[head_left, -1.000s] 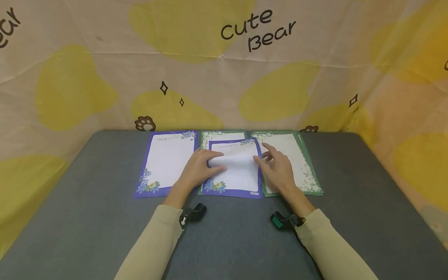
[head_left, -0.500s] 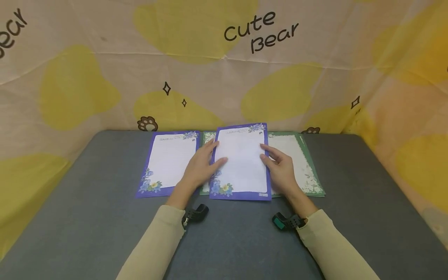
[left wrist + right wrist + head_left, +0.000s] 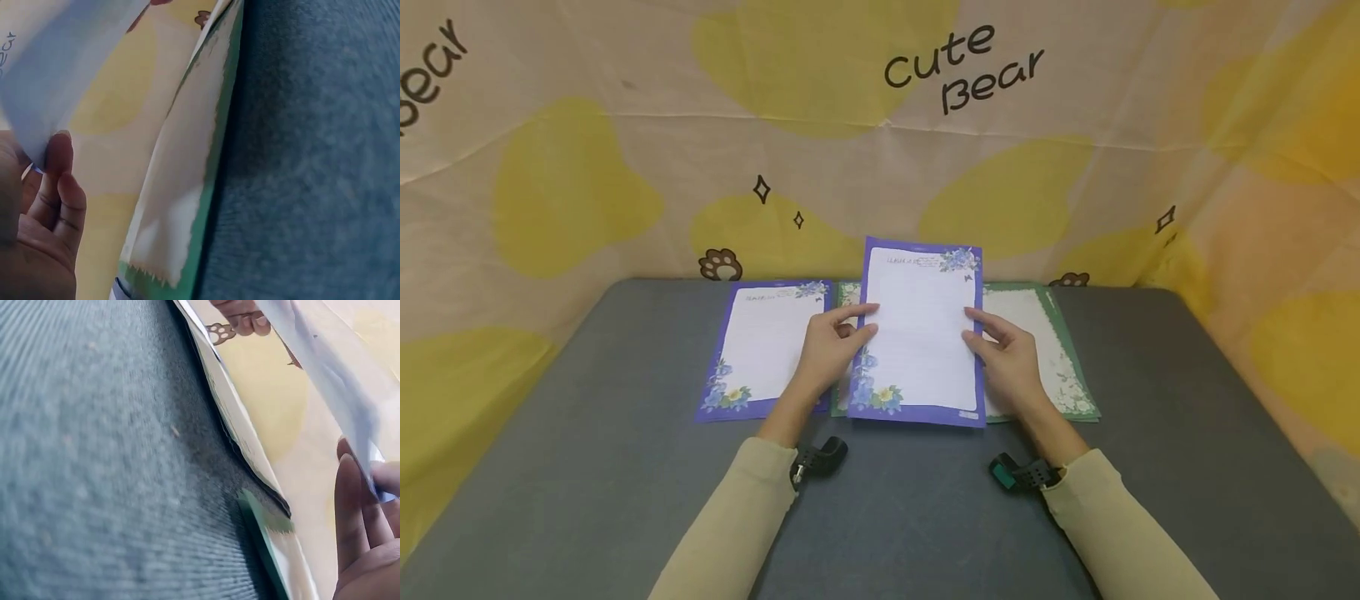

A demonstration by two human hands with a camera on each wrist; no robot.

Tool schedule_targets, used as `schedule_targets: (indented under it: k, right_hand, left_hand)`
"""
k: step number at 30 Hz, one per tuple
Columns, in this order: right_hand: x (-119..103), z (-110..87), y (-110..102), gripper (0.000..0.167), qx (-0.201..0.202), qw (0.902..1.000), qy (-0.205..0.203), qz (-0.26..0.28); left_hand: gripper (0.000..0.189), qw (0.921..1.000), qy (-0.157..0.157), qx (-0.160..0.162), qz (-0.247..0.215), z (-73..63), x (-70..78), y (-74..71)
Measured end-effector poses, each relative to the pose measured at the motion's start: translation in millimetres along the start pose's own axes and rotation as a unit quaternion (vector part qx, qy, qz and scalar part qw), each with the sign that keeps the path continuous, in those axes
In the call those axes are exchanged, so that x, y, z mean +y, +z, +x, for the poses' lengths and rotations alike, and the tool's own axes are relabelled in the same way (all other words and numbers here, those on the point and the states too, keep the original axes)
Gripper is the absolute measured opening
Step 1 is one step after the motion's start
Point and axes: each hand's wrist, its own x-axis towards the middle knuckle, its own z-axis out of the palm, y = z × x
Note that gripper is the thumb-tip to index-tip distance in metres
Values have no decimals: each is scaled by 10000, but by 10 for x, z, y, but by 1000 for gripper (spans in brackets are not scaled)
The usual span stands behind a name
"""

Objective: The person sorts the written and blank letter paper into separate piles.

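Now both hands pinch purple sheet [image 3: 921,333] by its long side edges, left hand [image 3: 827,354] left, right hand [image 3: 1009,362] right; sheet tilted up over green sheets [image 3: 1045,350], long axis pointing away.

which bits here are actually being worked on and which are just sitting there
In hand:
purple sheet, held up
left hand on its left edge
right hand on its right edge

Lying about:
second purple sheet, flat
green sheets, flat
grey table
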Motion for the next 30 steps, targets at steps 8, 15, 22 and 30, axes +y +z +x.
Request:
schedule_targets:
  k: [8, 15, 22, 30]
  right_hand:
    - [-127, -57, 21, 47, 341, 9976, -292, -519]
    - [-253, -69, 24, 35, 837, 9937, -89, -746]
    - [-409, -16, 30, 37, 298, 9959, 742, 423]
    - [-561, 5, 36, 50, -621, 9974, 365, 100]
  left_hand:
    - [33, 9993, 58, -1, 375, -12, 81, -10]
    - [33, 9992, -67, 81, 377, -6, 163, -17]
    - [29, 9979, -536, 354, 13, -11, 279, -174]
    - [38, 9962, -681, -201, 495, -63, 331, -456]
